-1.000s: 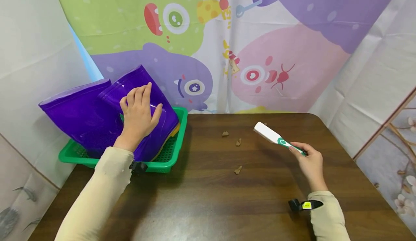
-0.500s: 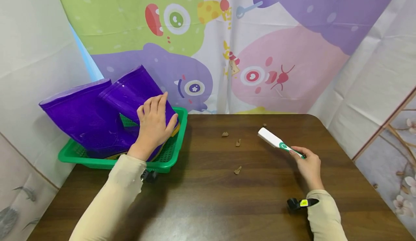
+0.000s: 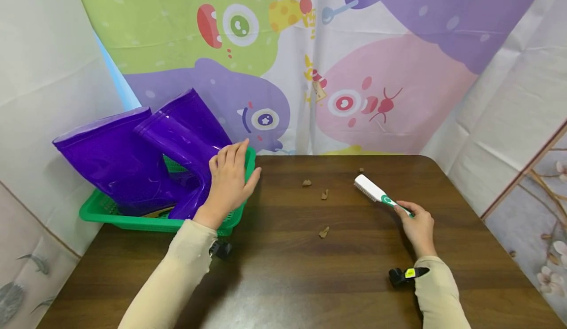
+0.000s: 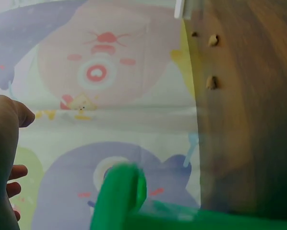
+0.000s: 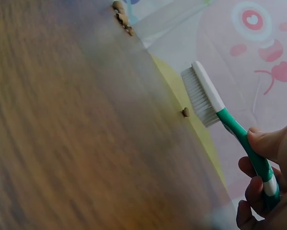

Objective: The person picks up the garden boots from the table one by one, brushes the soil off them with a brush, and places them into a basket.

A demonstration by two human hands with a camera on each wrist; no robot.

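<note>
In the head view my right hand point(image 3: 419, 226) grips the green handle of a white-headed scrub brush point(image 3: 371, 189), held above the table with its bristles facing down and left. The right wrist view shows thumb and fingers wrapped round the handle of the brush point(image 5: 208, 91). My left hand point(image 3: 228, 179), fingers spread and relaxed, hovers over the right end of a green plastic basket point(image 3: 128, 224) and holds nothing. It overlaps the foot of one purple rubber boot point(image 3: 186, 132). A second purple boot point(image 3: 110, 164) leans beside it in the basket.
Small brown crumpled bits lie on the wooden table point(image 3: 283, 279): one bit point(image 3: 325, 232) nearer me, another point(image 3: 325, 194) in the middle, others farther back. A cartoon-print cloth point(image 3: 248, 87) hangs behind the table's far edge.
My left hand has moved right and down across the boots towards the basket's right end. My right hand has shifted slightly left, with the brush head lower than before. Boots and basket have stayed put.
</note>
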